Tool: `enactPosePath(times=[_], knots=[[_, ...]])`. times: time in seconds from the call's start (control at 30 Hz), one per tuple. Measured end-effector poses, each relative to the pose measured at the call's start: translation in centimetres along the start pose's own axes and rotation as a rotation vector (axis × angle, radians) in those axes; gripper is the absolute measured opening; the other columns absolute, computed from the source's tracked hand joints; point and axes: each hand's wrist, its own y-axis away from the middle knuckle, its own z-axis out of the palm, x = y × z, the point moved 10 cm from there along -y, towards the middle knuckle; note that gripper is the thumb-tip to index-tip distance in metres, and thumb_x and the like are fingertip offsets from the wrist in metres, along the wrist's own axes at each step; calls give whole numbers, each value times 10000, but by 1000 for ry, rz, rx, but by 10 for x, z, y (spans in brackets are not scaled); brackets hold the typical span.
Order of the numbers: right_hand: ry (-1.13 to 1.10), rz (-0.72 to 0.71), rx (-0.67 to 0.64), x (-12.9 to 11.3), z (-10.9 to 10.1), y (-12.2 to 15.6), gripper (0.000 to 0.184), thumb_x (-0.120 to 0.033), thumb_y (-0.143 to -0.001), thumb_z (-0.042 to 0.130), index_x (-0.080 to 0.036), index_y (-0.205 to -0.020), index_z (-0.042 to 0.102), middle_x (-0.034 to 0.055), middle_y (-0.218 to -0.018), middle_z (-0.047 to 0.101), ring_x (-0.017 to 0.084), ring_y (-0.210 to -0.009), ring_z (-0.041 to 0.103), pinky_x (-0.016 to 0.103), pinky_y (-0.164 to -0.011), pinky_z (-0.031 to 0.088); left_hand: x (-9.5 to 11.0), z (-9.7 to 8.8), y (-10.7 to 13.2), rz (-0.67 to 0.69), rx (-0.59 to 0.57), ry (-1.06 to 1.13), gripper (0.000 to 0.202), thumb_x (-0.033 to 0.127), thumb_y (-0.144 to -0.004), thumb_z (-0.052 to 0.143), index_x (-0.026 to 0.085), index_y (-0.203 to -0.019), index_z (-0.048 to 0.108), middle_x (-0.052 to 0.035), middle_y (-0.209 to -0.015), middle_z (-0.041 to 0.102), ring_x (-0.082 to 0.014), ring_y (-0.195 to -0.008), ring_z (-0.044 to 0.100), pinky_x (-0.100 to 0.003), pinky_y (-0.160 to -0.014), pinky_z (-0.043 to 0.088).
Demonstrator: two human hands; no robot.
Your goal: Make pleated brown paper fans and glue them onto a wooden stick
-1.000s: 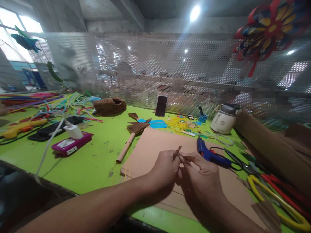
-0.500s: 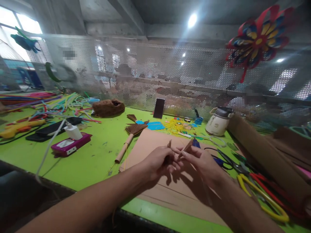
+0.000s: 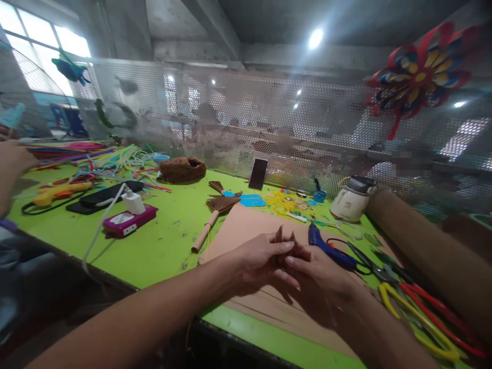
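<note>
My left hand [image 3: 263, 256] and my right hand [image 3: 317, 266] meet above a stack of brown paper sheets [image 3: 242, 230]. Both are closed, pinching a small piece of folded brown paper [image 3: 280, 234] whose pointed tips stick up between the fingers. The fingers cover most of it, and whether it is one piece or two I cannot tell. Left of the stack lies a rolled brown paper tube [image 3: 205, 233] with a pleated brown fan [image 3: 222, 204] at its top. A blue glue gun [image 3: 330, 249] rests just beyond my right hand.
Scissors with yellow and red handles [image 3: 418, 320] lie at the right, near a cardboard roll [image 3: 411, 230] and a white jar [image 3: 351, 200]. A purple power strip [image 3: 130, 221] with a cable is at the left. A phone [image 3: 258, 174] stands at the back. Another person's arm [image 3: 13, 169] reaches in at far left.
My hands have drawn closer together, with the paper's tips now side by side. The view has shifted left, and another person's arm has come into sight at the left edge.
</note>
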Motion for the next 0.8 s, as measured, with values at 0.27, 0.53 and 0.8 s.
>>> enactPosePath(times=[0.27,0.53,0.8], knots=[[156,-87,224,3,-25,-9,367,-372,-702,724,-159,-998,694,101,-960,703,254,-905,633,335,-750,515,10,-11,-2,164,139,-17,195,232,-777,641,170,-848,470,1,-718,555,-116,-582,575,-249,-542,512],[352,-283,412,-34,-49,3,298,-405,-732,674,-170,-914,698,80,-927,709,232,-850,637,312,-754,502,16,-22,-1,176,193,-52,340,339,-859,546,172,-1154,518,-65,-819,612,-124,-601,592,-286,-602,504],[76,-136,212,-10,-24,-8,203,-314,-753,622,-197,-912,576,-19,-618,612,142,-558,575,264,-546,483,21,-17,0,273,203,-117,421,415,-878,496,155,-1206,539,-44,-698,591,-125,-588,546,-259,-600,452]])
